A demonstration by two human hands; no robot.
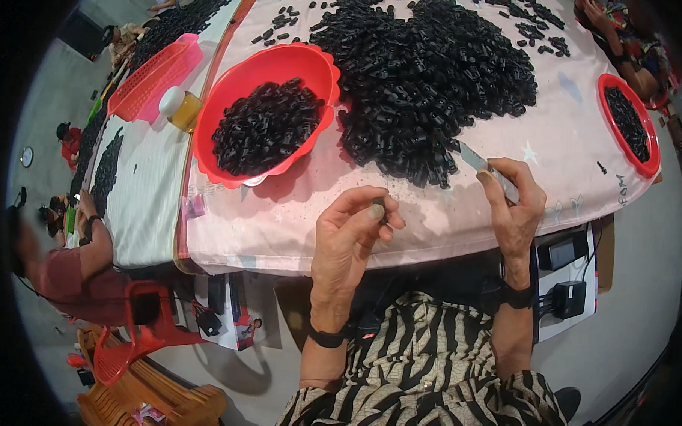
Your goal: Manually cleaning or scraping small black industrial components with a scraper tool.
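Note:
My left hand (348, 232) is closed near the table's front edge. Between its thumb and fingertips is a small black plastic part (379, 204), mostly hidden by the fingers. To the right, my right hand (515, 208) grips a knife (472, 157) with a flat silvery blade that points up and left. The blade's tip comes up to the lower right side of a large heap of small black plastic parts (428, 73). Left of the heap stands a red scalloped bowl (327, 58), tilted in view, holding many of the same black parts.
A jar (182, 110) of yellow contents with a white lid and a pink basket (147, 78) stand left of the bowl. Another red bowl (649, 160) sits at the right edge. Several people work around the tables; one in dark red (76, 279) sits at left.

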